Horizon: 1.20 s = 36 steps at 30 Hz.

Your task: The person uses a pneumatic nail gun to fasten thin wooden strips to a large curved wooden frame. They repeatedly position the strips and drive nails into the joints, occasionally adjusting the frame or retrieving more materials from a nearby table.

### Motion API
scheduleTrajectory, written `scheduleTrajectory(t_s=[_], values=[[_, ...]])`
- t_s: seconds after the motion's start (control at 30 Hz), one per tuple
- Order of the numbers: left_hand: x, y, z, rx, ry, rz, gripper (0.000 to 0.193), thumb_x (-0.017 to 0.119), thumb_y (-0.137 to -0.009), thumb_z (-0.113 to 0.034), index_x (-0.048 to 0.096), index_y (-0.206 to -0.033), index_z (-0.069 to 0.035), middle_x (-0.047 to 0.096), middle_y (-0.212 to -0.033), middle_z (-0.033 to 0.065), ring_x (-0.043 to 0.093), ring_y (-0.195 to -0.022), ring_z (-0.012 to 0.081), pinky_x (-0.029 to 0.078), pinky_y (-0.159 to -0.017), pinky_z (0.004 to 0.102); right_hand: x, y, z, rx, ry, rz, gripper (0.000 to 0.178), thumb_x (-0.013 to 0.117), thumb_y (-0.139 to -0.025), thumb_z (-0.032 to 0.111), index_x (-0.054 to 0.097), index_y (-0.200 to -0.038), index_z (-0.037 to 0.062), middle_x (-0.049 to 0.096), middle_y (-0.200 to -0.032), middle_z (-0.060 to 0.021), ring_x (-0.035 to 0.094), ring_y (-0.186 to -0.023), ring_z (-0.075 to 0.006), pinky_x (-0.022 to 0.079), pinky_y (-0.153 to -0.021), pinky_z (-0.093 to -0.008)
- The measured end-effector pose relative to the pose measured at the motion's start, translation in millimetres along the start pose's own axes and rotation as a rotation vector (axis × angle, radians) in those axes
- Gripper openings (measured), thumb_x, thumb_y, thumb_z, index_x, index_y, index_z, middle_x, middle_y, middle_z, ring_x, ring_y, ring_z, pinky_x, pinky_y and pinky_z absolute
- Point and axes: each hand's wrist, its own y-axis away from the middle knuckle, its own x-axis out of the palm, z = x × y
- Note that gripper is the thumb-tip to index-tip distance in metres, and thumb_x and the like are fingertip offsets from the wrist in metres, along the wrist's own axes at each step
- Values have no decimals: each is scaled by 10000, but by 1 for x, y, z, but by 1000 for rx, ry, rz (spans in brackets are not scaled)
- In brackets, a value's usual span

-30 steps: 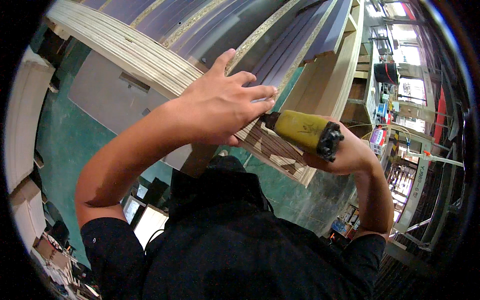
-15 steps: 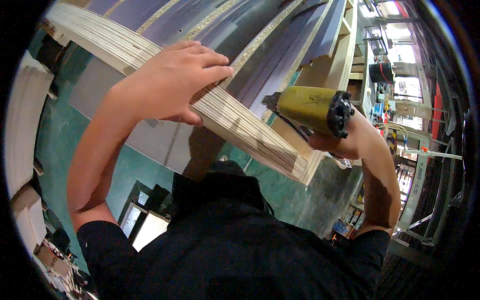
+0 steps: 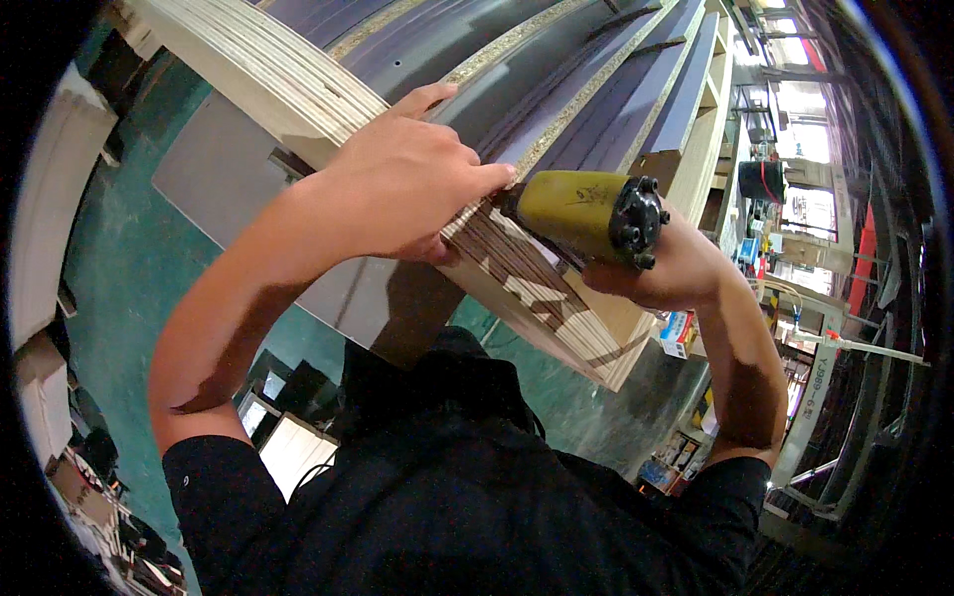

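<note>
The tool [image 3: 571,209] is yellow (its end cap [image 3: 638,223] black), the wooden edge [image 3: 273,79] cream with brown stripes, the floor [image 3: 114,308] green.

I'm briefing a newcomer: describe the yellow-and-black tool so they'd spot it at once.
Find the pale, layered wooden beam slanting down from the upper left, under the bare left hand. Right of that, the bare right hand holds a chunky yellow tool with a black bolted end. Its yellow body stands out from the beam and the grey-purple boards.
</note>
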Motion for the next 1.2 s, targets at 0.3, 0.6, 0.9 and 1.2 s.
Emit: scheduleTrajectory(t_s=[0.3, 0.6, 0.9, 1.2], values=[[0, -1, -4, -55, -5, 35, 823, 906, -619, -260, 612, -1382, -163, 751, -1066, 28, 703, -1082, 224, 300, -1223, 517, 0, -1, -1, -13, -79, 27, 619, 824, -864, 146, 562, -1417, 53, 678, -1309, -97, 629, -1174, -194, 492, -1044, -338], [1, -2, -4, -48, 26, 32, 786, 892, -659, -243, 615, -1390, -153, 757, -1071, 34, 706, -1087, 224, 308, -1220, 515, 2, 2, -4, 82, -148, 1, 631, 831, -839, 114, 572, -1409, 31, 700, -1258, -89, 630, -1119, -151, 520, -969, -326], [-2, -2, -4, -75, 38, 89, 852, 923, -627, -266, 599, -1409, -175, 756, -1078, 28, 701, -1101, 227, 308, -1220, 505, 4, 3, 1, 99, -114, 21, 584, 805, -873, 135, 571, -1403, 67, 701, -1225, -65, 634, -1068, -146, 536, -937, -332], [-4, -1, -3, -66, 59, 81, 873, 942, -605, -282, 604, -1401, -166, 730, -1149, 48, 673, -1150, 247, 318, -1219, 512, 5, 5, -12, 23, -28, -5, 603, 823, -849, 123, 580, -1400, 83, 706, -1233, -79, 658, -1079, -180, 533, -962, -343]])
